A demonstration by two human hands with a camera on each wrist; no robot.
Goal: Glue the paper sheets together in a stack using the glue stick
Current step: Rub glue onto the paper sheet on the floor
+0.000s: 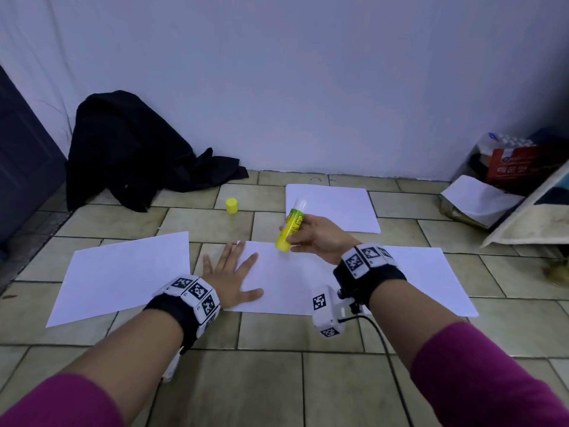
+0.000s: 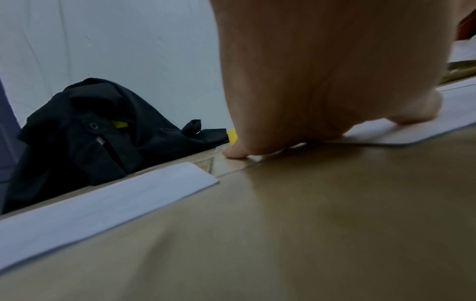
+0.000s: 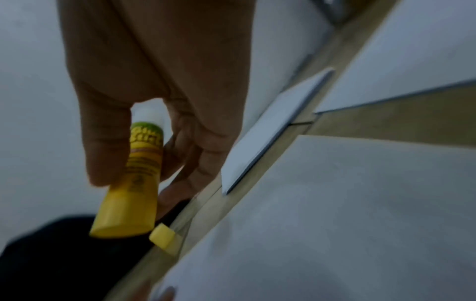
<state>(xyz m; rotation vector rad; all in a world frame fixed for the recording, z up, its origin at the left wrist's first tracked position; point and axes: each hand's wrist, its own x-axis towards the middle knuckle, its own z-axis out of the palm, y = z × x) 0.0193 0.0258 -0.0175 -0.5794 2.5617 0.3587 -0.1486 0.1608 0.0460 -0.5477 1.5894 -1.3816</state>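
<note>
glue stick (image 1: 291, 225): light, stiff, slick tube — right hand (image 1: 320, 238) fingers pinch it mid-barrel, frame centre
middle sheet (image 1: 286, 282): thin, floppy — left hand (image 1: 229, 274) pins it flat, fingers spread

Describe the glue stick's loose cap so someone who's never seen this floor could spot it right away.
Start at the black garment heaped against the white wall. On the tiled floor just right of its hem, left of the far paper sheet, stands the yellow cap. It is the only small yellow thing lying untouched on bare tile.
</note>
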